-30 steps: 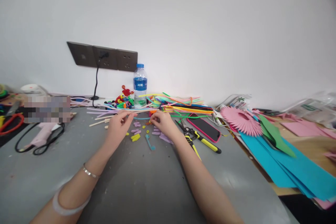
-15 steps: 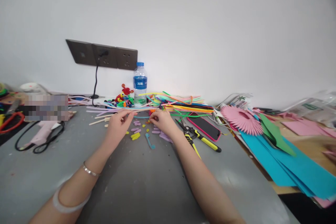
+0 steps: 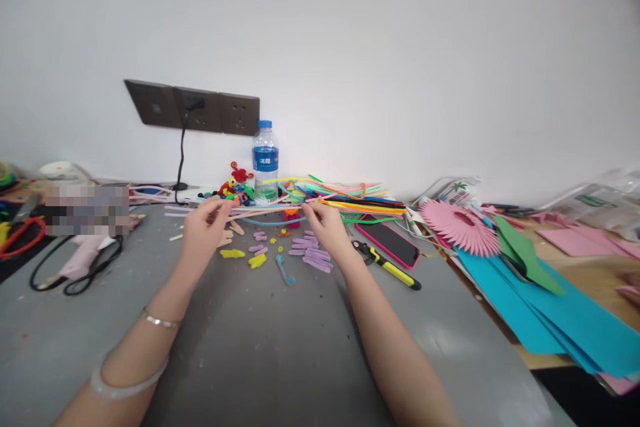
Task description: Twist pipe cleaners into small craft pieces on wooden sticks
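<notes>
A thin blue pipe cleaner (image 3: 273,223) stretches between my two hands, sagging slightly. My left hand (image 3: 206,223) pinches its left end, and my right hand (image 3: 323,221) pinches the right end. Below them on the grey table lie folded purple pieces (image 3: 311,252), yellow pieces (image 3: 257,261) and a blue piece with curled ends (image 3: 285,271). Beige pieces (image 3: 226,238) lie beside my left hand. A small orange and pink item (image 3: 291,215) sits just behind the blue strand.
A water bottle (image 3: 265,161) stands by the wall, beside colourful pipe cleaners (image 3: 365,203). To the right are a phone (image 3: 390,243), yellow-handled pliers (image 3: 395,273) and blue paper (image 3: 555,307). A pink glue gun (image 3: 80,257) with a cord lies left.
My hands have moved apart, the left one leftward and the right one rightward, drawing the blue pipe cleaner out between them. More purple and beige pieces now show.
</notes>
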`<state>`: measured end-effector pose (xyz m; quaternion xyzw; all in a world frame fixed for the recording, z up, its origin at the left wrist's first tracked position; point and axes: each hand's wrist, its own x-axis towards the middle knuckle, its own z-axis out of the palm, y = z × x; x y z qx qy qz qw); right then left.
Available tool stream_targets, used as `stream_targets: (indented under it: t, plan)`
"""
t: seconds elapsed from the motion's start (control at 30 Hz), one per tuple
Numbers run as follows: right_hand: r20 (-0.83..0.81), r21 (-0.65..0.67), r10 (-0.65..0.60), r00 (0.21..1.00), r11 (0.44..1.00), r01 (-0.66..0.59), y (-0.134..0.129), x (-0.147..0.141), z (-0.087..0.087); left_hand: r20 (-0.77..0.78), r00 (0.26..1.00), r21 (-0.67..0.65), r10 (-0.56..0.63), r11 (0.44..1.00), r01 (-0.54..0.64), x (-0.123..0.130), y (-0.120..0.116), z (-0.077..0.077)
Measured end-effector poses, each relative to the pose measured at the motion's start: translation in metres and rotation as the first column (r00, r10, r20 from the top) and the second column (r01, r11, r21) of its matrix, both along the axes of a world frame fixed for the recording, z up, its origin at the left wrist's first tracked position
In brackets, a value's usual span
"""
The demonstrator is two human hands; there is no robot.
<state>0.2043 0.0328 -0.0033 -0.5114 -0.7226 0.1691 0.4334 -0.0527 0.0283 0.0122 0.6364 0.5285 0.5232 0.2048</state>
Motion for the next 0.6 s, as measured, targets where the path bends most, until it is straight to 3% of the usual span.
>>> stream_targets:
  t: [0.17, 0.33, 0.5, 0.6]
  plan:
    - [-0.104, 0.067, -0.068, 0.992, 0.995, 0.075, 0.002, 0.003, -0.004, 0.161, 0.979, 0.028, 0.126, 0.991, -0.133, -0.023, 0.014, -0.004]
    - [-0.078, 0.066, -0.057, 0.995, 0.996, 0.062, 0.003, 0.005, -0.007, 0.350, 0.925, 0.040, 0.151, 0.984, -0.175, -0.027, 0.020, -0.014]
    - [-0.037, 0.051, -0.060, 0.998, 0.997, 0.062, 0.002, 0.004, -0.007, 0.375, 0.923, 0.091, 0.079, 0.988, -0.122, -0.019, 0.019, -0.016]
    - [0.005, 0.032, -0.084, 0.996, 0.996, 0.084, 0.000, 0.003, -0.007, 0.356, 0.929, 0.090, 0.100, 0.986, -0.141, -0.016, 0.018, -0.017]
